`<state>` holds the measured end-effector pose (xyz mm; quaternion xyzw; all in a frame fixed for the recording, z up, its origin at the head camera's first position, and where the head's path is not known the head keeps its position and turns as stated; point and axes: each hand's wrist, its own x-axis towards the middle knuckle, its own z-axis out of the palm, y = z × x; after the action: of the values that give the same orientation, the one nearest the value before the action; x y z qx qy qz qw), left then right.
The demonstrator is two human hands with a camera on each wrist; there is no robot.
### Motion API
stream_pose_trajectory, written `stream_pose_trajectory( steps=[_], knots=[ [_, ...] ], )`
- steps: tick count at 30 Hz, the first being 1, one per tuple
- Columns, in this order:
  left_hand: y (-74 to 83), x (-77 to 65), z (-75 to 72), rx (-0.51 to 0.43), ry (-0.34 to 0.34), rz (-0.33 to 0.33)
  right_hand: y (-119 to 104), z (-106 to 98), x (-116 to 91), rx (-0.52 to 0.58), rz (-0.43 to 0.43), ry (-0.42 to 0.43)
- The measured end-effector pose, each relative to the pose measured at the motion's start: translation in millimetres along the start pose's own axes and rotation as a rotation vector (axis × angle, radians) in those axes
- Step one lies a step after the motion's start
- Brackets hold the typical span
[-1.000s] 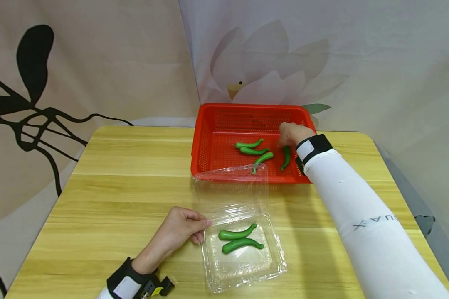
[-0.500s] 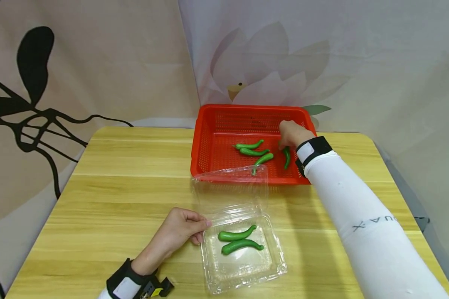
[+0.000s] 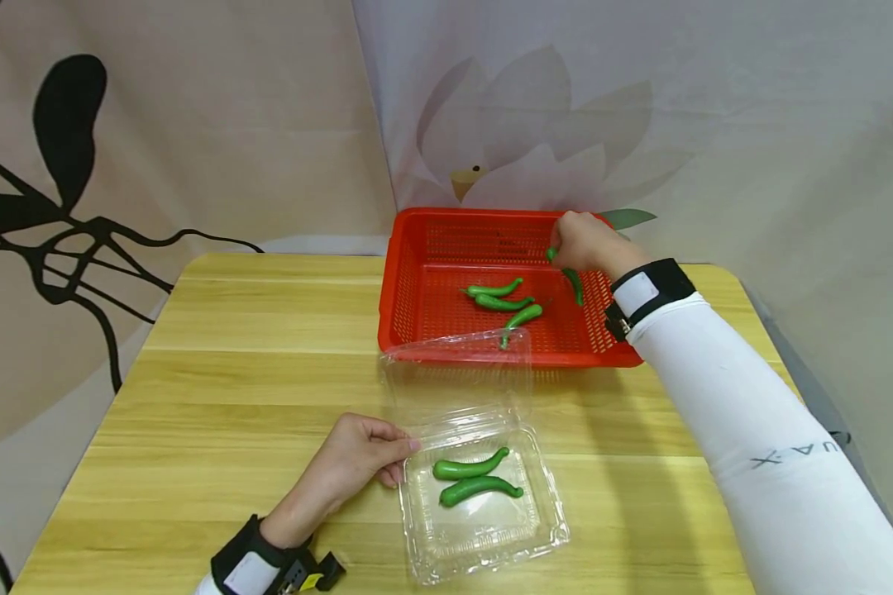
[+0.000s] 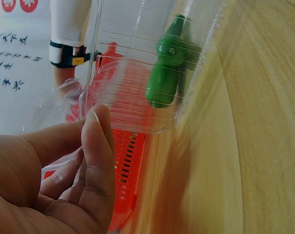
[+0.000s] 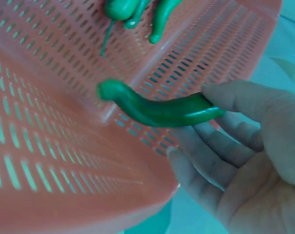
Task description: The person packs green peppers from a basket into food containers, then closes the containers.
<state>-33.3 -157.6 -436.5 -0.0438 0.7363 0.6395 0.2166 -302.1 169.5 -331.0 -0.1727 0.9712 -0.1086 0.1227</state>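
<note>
My left hand [image 3: 360,453] pinches the left edge of a clear plastic clamshell box [image 3: 484,537], whose lid stands up at the back. Two green chili peppers [image 3: 470,468] lie side by side inside it. Over the right part of a red basket [image 3: 446,329], my right hand [image 3: 588,241] grips another green chili pepper [image 5: 157,113] between thumb and fingers, its curved end sticking out free. Several more green peppers [image 3: 504,302] lie on the basket floor. In the left wrist view the thumb and forefinger [image 4: 96,131] meet at the box's rim.
The red basket stands at the back of a wooden table [image 3: 268,347], close to a printed cloth backdrop [image 3: 268,124]. The raised clear lid [image 3: 457,380] overlaps the basket's front edge in the head view.
My right hand has lifted a pepper from the basket floor and moved up and slightly right with it. The left hand and the box have stayed in place.
</note>
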Motion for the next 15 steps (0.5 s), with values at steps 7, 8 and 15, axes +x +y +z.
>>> stream_pose_trajectory(
  steps=[7,8,15],
  knots=[
    [-0.5,2.1,0.6,-0.016,-0.005,0.003,-3.0,-11.6,-13.2,0.029,-0.074,0.052],
    [-0.6,2.4,0.6,-0.019,-0.006,0.005,-3.2,-12.1,-15.4,0.031,-0.087,0.061],
    [-1.4,2.7,1.3,-0.024,-0.01,0.008,-6.1,-13.2,-30.3,0.059,-0.177,0.13]
  ],
)
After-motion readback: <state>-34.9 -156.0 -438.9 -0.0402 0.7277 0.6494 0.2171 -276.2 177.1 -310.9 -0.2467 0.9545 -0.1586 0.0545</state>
